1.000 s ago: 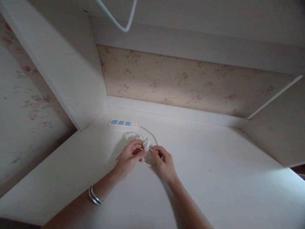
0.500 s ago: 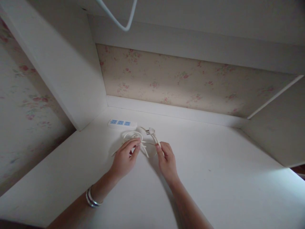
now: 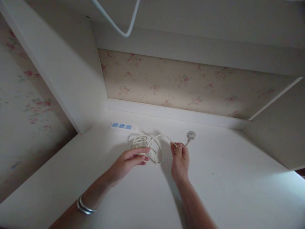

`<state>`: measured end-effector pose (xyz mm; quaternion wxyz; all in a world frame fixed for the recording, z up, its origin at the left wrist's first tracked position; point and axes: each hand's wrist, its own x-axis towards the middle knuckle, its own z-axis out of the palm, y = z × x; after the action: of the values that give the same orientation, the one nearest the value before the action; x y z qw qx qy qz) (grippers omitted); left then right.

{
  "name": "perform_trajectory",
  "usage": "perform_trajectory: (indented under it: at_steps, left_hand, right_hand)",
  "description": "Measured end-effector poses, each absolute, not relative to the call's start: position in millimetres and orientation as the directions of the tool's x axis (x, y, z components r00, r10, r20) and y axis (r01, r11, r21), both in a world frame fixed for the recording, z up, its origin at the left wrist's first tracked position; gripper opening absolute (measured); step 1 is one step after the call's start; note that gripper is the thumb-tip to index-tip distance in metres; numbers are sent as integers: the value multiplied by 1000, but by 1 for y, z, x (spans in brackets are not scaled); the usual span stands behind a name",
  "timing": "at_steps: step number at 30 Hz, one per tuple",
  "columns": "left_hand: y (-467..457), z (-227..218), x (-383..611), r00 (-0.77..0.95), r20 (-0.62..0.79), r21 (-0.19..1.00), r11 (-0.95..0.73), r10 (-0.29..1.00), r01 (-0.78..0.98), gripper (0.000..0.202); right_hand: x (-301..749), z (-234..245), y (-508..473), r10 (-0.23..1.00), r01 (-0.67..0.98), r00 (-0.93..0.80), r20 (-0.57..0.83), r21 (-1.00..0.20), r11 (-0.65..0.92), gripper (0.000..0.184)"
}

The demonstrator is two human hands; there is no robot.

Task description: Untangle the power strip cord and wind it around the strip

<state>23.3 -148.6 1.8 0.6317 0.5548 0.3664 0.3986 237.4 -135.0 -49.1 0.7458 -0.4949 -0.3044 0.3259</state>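
My right hand point(image 3: 180, 162) is closed around the white power cord point(image 3: 160, 136), a short way from its plug. Beyond the fingers, the round-backed plug point(image 3: 191, 135) points up and to the right. My left hand point(image 3: 130, 161) has its fingers stretched out and parted at the near edge of the loosely coiled cord. Its fingertips overlap the loops; whether they touch them I cannot tell. A white power strip point(image 3: 124, 127) with three blue sockets lies behind the coil to the left, joined to the cord.
The white desktop point(image 3: 214, 190) spreads beneath both hands. A white side panel point(image 3: 69, 63) rises at the left, and flowered wallpaper point(image 3: 166, 82) covers the back wall above a low ledge point(image 3: 166, 110). Overhead hangs a bent white rod or cable point(image 3: 126, 33).
My right hand has moved right with the cord, and the plug has swung from left of it to its upper right. My left hand's fingers have parted; the coil has loosened and spread.
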Motion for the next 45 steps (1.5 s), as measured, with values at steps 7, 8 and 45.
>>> perform_trajectory:
  at_steps: [7, 8, 45]
  left_hand:
    - [-131, -5, 8, -18, 74, 997, -74, 997, 9, 31]
    - [-129, -9, 8, -27, 132, 983, -127, 991, 136, 34]
    - [-140, -23, 21, 372, 491, 618, -616, 788, 488, 16]
  right_hand:
    - [241, -43, -133, 803, -381, 595, 22, -872, 306, 32]
    - [241, -43, -133, 805, -399, 593, 6, -866, 301, 33]
    - [216, -33, -157, 987, -179, -3, 163, -971, 160, 27]
